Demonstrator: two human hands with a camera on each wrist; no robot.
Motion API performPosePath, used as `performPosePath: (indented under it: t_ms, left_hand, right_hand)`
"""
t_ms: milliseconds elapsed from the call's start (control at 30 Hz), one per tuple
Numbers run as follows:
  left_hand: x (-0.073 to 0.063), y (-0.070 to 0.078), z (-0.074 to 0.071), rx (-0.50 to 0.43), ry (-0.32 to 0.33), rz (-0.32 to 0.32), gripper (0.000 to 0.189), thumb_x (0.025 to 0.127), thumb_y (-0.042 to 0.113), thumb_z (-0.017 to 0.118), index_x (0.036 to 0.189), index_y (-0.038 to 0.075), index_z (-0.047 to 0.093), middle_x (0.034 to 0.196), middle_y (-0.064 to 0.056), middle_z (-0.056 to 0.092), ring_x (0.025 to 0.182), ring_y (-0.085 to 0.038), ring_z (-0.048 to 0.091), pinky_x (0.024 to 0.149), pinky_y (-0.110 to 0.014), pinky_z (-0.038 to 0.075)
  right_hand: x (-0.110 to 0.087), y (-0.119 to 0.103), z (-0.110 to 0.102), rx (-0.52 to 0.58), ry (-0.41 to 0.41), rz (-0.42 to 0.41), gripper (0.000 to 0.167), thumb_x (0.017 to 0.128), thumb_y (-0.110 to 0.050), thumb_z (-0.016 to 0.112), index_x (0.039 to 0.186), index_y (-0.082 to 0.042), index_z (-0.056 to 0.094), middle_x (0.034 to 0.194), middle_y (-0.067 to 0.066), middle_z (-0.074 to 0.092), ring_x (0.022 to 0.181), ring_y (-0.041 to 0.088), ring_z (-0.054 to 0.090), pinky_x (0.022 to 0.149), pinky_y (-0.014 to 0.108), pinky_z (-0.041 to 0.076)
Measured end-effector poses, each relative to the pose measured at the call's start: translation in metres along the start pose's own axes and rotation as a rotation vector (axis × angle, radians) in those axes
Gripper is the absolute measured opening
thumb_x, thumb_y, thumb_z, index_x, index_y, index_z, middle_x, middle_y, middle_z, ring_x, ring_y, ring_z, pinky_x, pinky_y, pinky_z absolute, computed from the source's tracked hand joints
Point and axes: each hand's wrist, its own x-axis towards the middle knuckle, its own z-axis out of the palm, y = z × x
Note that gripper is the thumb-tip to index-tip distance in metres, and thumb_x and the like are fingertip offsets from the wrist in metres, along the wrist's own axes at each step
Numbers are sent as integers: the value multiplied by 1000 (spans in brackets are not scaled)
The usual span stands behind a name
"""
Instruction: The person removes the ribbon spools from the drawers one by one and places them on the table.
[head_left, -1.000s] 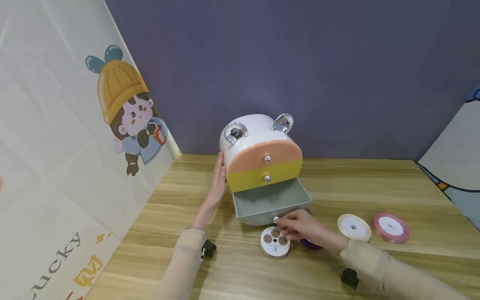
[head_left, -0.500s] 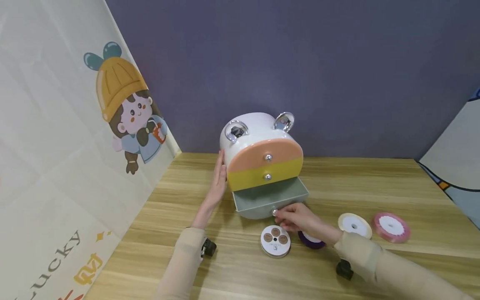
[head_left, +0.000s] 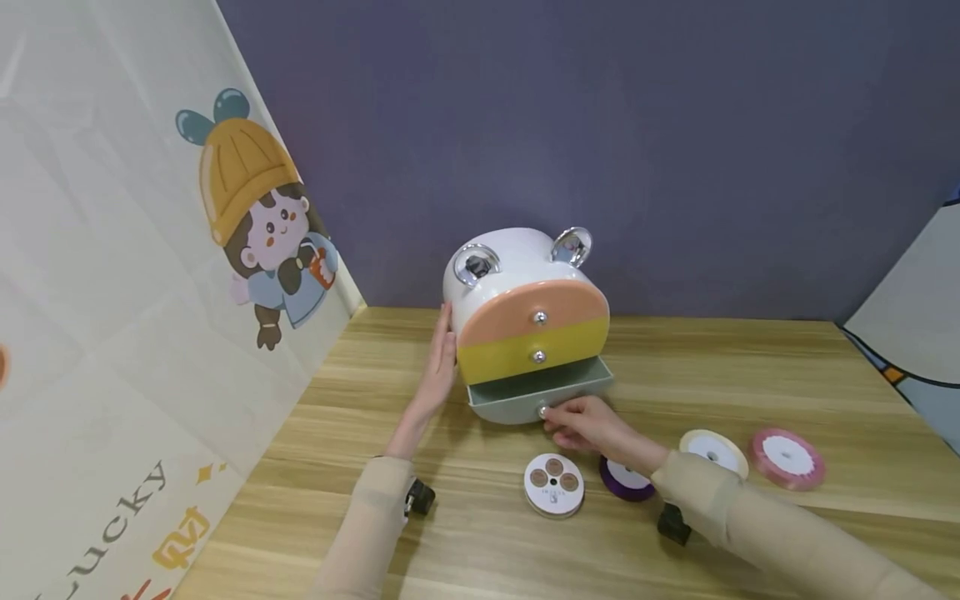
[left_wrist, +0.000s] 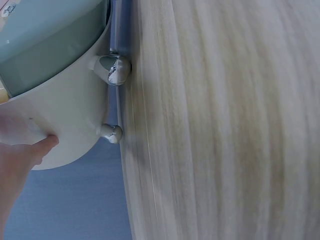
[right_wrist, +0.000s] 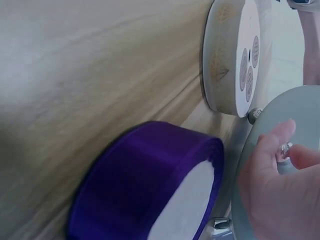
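A small white drawer cabinet [head_left: 510,252] with silver ears stands on the table, its front banded orange, yellow and grey-green. The grey-green bottom drawer [head_left: 510,408] is partly pulled out. My right hand [head_left: 592,427] pinches its silver knob [right_wrist: 285,150] between thumb and finger. My left hand [head_left: 438,372] lies with straight fingers against the cabinet's left side; in the left wrist view its fingertip [left_wrist: 49,144] touches the white wall [left_wrist: 75,115]. A white ribbon spool [head_left: 553,487] with brown circles lies in front of the drawer, and a purple ribbon spool [right_wrist: 145,175] is below my right hand.
Farther right on the wooden table [head_left: 465,542] lie a cream ribbon spool [head_left: 712,450], partly behind the right sleeve, and a pink ribbon spool [head_left: 787,458]. A dark wall [head_left: 600,150] rises behind, and a white printed sheet [head_left: 97,275] borders the left.
The bottom drawer has slid inward, toward the cabinet, with my right hand moving along on its knob. More of the purple spool shows. My left hand stays at the cabinet's side.
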Motion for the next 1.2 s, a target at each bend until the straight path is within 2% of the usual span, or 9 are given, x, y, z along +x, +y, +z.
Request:
performPosePath:
  t_ms: [167, 267, 400, 633, 800, 967, 1200]
  left_hand:
    - [1, -2, 0, 9, 1, 7, 55, 110, 18, 21, 161, 12, 3, 169, -11, -4, 156, -32, -2, 122, -61, 16]
    - [5, -14, 1, 15, 15, 27, 54, 109, 16, 21, 161, 13, 4, 169, -11, -4, 156, -33, -4, 122, -62, 15]
    - [11, -33, 3, 32, 35, 40, 54, 110, 21, 20, 161, 22, 4, 170, -4, -4, 157, -27, -3, 124, -60, 12]
    - [10, -38, 4, 43, 53, 50, 53, 110, 32, 20, 161, 30, 5, 170, 2, 0, 157, -22, -1, 127, -56, 6]
    - [8, -37, 5, 32, 59, 34, 53, 110, 34, 20, 161, 31, 5, 170, 6, 0, 157, -20, -1, 127, -53, 3]
    - [8, -32, 5, 28, 53, 30, 53, 110, 27, 19, 161, 24, 4, 170, 0, 0, 157, -23, -1, 128, -51, 3]
    - [0, -4, 4, 24, 24, 19, 54, 110, 17, 20, 160, 6, 3, 168, -17, -1, 156, -35, -1, 126, -57, 4]
  right_hand:
    - [7, -1, 2, 13, 19, -3, 38, 97, -16, 62, 115, 18, 60, 85, 3, 72, 63, 0, 63, 62, 14, 57]
    - [10, -3, 2, 18, 34, 1, 37, 97, -13, 61, 116, 18, 60, 84, 3, 71, 61, 1, 62, 60, 14, 56]
    - [15, -4, 4, 27, 48, 7, 36, 98, -12, 60, 116, 19, 59, 83, 4, 71, 60, 1, 61, 59, 14, 56]
    - [27, -7, 7, 8, 88, -3, 39, 99, -14, 58, 119, 19, 57, 85, 4, 72, 60, 0, 60, 59, 14, 56]
    - [32, -9, 7, 7, 93, -2, 37, 99, -13, 57, 119, 19, 57, 83, 2, 71, 61, 1, 61, 60, 14, 57]
    - [34, -12, 7, 2, 82, -9, 38, 100, -14, 56, 120, 18, 56, 84, 1, 70, 61, 0, 61, 61, 14, 57]
    - [36, -13, 7, 3, 64, -2, 36, 101, -13, 54, 119, 19, 56, 81, 1, 68, 60, 0, 61, 61, 14, 57]
